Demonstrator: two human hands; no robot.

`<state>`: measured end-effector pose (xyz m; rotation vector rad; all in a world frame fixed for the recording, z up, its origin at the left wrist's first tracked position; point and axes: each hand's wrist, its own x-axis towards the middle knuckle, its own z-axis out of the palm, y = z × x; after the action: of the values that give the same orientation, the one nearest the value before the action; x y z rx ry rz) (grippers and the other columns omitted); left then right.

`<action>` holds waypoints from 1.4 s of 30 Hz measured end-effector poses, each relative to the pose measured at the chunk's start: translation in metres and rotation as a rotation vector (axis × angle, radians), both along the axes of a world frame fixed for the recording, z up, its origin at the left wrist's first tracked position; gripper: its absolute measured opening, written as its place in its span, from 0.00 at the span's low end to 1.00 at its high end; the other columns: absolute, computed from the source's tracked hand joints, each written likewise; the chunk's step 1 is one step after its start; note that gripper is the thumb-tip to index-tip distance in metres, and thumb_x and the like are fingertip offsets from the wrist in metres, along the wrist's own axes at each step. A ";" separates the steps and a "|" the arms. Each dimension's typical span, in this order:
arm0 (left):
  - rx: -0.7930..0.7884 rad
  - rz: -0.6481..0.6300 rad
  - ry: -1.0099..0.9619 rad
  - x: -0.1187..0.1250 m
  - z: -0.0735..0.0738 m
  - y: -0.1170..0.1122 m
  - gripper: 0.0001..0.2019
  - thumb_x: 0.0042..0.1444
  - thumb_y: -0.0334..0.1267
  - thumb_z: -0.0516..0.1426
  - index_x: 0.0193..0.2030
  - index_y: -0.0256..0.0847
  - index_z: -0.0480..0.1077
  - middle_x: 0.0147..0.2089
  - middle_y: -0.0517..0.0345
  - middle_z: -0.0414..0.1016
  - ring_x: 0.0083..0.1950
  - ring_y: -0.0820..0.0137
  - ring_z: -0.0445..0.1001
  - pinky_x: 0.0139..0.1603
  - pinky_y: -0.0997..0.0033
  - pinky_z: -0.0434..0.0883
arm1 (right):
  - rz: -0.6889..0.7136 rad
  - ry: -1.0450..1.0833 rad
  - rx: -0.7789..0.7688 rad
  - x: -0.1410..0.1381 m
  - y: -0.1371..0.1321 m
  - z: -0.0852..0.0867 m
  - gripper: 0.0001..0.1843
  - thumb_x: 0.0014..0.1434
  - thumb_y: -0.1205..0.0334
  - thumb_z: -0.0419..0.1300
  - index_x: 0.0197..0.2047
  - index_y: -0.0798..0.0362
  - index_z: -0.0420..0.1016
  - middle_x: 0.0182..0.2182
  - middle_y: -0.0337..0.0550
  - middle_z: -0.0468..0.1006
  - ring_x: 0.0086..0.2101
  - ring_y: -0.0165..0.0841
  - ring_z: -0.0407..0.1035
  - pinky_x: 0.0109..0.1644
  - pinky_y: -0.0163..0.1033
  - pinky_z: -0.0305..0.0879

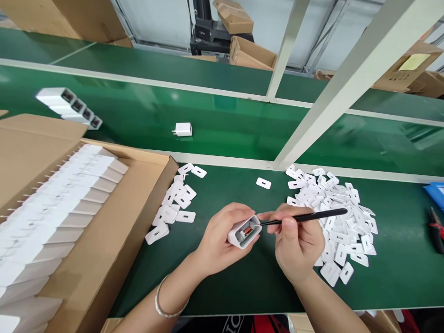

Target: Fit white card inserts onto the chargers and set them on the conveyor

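My left hand point(222, 236) is wrapped round a white charger housing point(236, 240), its open end tilted up towards me. Inside that housing some electronic parts point(247, 230) show, one of them orange-red. In my right hand point(296, 238) is a pair of black tweezers point(312, 215), pinched between thumb and fingers. The tips of the tweezers reach into the housing's open end; whether they grip a part there I cannot tell. Beyond my right hand lies a heap of white slotted cover plates point(340, 222). A smaller scatter of the same plates point(173, 199) is left of my left hand.
A cardboard box point(145, 199) at the left holds rows of white chargers point(58, 203). On the green ledge behind stand one charger point(183, 129) and a stacked group of housings point(69, 108). A pale post point(329, 88) rises behind the heap. Red-and-black pliers point(436, 229) lie far right.
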<state>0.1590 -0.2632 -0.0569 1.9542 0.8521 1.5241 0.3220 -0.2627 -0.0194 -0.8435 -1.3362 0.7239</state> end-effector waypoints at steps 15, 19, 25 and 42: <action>-0.026 -0.010 -0.029 0.000 0.004 -0.001 0.21 0.65 0.34 0.65 0.62 0.47 0.68 0.48 0.49 0.82 0.47 0.63 0.83 0.42 0.66 0.81 | 0.042 -0.010 0.005 -0.001 0.000 -0.003 0.10 0.75 0.57 0.58 0.42 0.47 0.78 0.23 0.34 0.70 0.23 0.31 0.68 0.31 0.41 0.80; -0.038 -0.011 -0.041 0.000 0.004 -0.001 0.21 0.64 0.34 0.65 0.62 0.47 0.69 0.47 0.50 0.82 0.47 0.63 0.83 0.43 0.66 0.81 | 0.046 -0.026 0.005 0.001 0.000 -0.007 0.08 0.75 0.58 0.58 0.43 0.47 0.78 0.24 0.35 0.71 0.23 0.30 0.67 0.30 0.40 0.78; -0.035 -0.004 -0.033 0.000 0.002 -0.001 0.20 0.65 0.34 0.65 0.62 0.46 0.68 0.45 0.50 0.82 0.47 0.63 0.83 0.43 0.65 0.81 | 0.066 -0.020 0.036 0.002 -0.001 -0.013 0.06 0.75 0.63 0.58 0.46 0.47 0.78 0.27 0.36 0.73 0.26 0.30 0.67 0.31 0.39 0.76; -0.057 -0.001 -0.036 0.001 0.001 -0.001 0.20 0.66 0.34 0.64 0.61 0.48 0.67 0.46 0.51 0.82 0.47 0.62 0.83 0.42 0.65 0.81 | 0.090 0.038 0.003 -0.002 0.000 -0.014 0.08 0.76 0.60 0.58 0.45 0.46 0.79 0.26 0.35 0.72 0.26 0.30 0.68 0.35 0.41 0.79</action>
<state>0.1596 -0.2640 -0.0561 1.8808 0.8699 1.5128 0.3197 -0.2626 -0.0337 -0.7669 -1.3477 0.8043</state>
